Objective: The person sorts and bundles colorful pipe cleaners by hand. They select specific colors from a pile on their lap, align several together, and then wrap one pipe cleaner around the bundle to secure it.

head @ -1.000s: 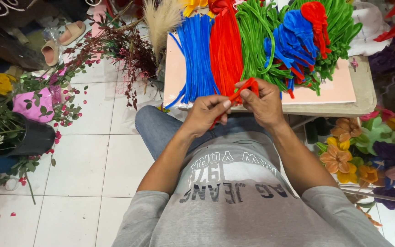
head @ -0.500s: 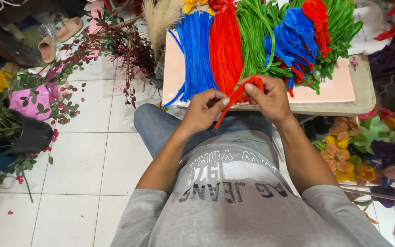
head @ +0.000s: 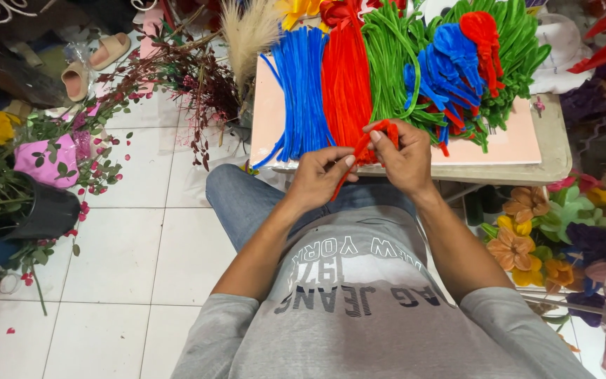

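1. A red fuzzy wire (head: 359, 151), thin and bent, was held above the lap at the near edge of the board (head: 506, 144).
2. The left hand (head: 319, 175) pinched its lower length; the right hand (head: 405, 158) gripped its looped upper end.
3. The fingers hid much of the wire.
4. Behind lay bundles of blue wires (head: 303, 98), red wires (head: 345, 77) and green wires (head: 387, 56), cut off at the top.

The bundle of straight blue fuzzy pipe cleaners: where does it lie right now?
In the head view, the bundle of straight blue fuzzy pipe cleaners lies at the left end of the pale pink board, beside the red pipe cleaner bundle, just above the left hand.
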